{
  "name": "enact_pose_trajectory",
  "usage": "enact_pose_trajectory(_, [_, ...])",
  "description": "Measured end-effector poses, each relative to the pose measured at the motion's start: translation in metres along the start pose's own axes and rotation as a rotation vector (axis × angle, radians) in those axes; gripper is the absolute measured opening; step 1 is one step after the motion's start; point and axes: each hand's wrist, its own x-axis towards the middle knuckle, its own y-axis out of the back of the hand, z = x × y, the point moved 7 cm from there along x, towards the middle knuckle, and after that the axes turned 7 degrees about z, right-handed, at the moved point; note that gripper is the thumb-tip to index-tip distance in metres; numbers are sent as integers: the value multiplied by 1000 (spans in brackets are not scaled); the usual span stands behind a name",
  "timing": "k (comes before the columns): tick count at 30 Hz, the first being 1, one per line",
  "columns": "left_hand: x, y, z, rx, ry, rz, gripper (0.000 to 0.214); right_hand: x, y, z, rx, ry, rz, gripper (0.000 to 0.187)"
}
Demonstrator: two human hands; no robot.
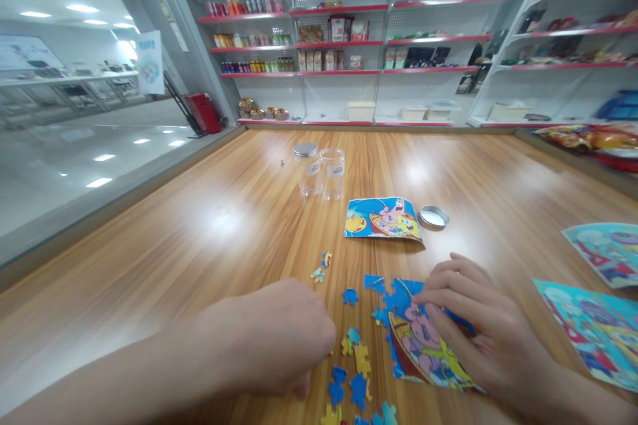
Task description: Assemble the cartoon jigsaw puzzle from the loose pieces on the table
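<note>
A partly joined jigsaw puzzle (416,335) with a pink and yellow cartoon picture lies in front of me. My right hand (478,325) rests over its right side, fingers stretched out on the picture. Left of the puzzle, my left hand (279,335) is low over the table with its fingers curled under, so its fingertips and anything in them are hidden. Loose jigsaw pieces (357,388) in blue and yellow lie between my hands. A single blue piece (350,296) sits farther up, and small pieces (318,275) lie beyond my left hand.
A curved picture sheet (383,219) lies behind the puzzle, beside an upturned metal lid (434,216). Two clear jars stand farther back, a lidded jar (306,172) and an uncovered jar (332,176). Two more picture sheets (593,332) lie at right. Stocked shelves (339,73) stand behind the table.
</note>
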Motion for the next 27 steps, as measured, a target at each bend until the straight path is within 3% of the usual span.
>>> enact_pose_trajectory(13, [5,-3,12,19,-134,-38,21,3,1,-2,3,-14,13,16])
enact_pose_trajectory(21, [7,-3,17,20,-165,31,25,1,0,-2,11,-21,-2,19])
enact_pose_trajectory(27, [-3,20,-5,-40,-78,96,36,-1,-1,0,8,-19,-9,20])
